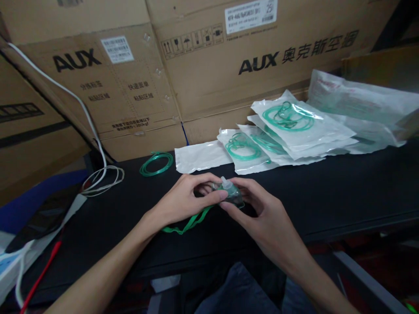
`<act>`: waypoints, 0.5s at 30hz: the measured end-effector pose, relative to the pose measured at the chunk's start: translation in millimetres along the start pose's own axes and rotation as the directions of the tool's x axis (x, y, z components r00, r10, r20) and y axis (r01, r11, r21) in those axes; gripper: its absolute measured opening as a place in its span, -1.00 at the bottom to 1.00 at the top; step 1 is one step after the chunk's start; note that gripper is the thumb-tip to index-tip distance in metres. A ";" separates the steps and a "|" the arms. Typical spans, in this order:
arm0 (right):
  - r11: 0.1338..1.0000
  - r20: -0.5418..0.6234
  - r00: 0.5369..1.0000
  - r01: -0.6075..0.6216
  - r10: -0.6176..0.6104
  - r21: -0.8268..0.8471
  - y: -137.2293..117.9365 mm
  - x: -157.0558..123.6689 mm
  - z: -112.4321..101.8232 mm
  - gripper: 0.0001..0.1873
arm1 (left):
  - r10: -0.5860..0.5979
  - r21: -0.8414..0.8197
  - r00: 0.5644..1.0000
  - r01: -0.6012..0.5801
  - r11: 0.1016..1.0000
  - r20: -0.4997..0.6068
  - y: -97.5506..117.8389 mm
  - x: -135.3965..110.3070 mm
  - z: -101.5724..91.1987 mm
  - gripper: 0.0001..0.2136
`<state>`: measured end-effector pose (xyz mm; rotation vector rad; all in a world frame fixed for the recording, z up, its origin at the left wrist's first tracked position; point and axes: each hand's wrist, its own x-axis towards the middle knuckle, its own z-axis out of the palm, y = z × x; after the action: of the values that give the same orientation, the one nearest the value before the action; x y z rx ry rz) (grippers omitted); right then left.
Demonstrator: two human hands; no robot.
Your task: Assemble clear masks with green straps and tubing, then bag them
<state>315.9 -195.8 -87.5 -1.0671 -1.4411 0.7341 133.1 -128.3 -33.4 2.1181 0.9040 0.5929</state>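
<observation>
AUX cartons [209,83], black table [343,187], left hand [185,198] and right hand [270,213] both gripping clear mask [234,198].
From mask: cartons behind, printed "AUX", "奥克斯空调", "300kgf"; table below; pouches [291,124] behind-right; left hand pinches its left, right hand its right, neither nearer; mask between, long axis roughly crosswise, spout [225,182] up.

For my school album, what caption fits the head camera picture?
Left hand and right hand hold a greenish mask over a black table.
</observation>
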 end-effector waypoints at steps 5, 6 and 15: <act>0.994 -0.033 0.998 -0.053 0.057 0.097 -1.1 0.9 -0.6 -0.66 | 0.015 0.000 1.000 -0.015 1.000 0.027 -1.1 -1.4 -3.2 -0.67; 0.988 -0.043 0.996 -0.068 0.075 0.138 -1.6 1.3 -0.4 -0.66 | 0.009 -0.017 0.999 -0.009 1.000 0.033 -1.0 -1.8 -4.0 -0.65; 0.947 -0.002 0.991 -0.125 0.131 0.296 -0.8 4.8 -1.0 -0.61 | 0.003 -0.027 0.999 -0.002 1.000 0.037 -8.7 1.6 -0.4 -0.62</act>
<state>317.0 -191.9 -84.7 -0.9377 -1.2051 0.9945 130.2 -122.8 -39.8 2.0996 0.8687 0.5626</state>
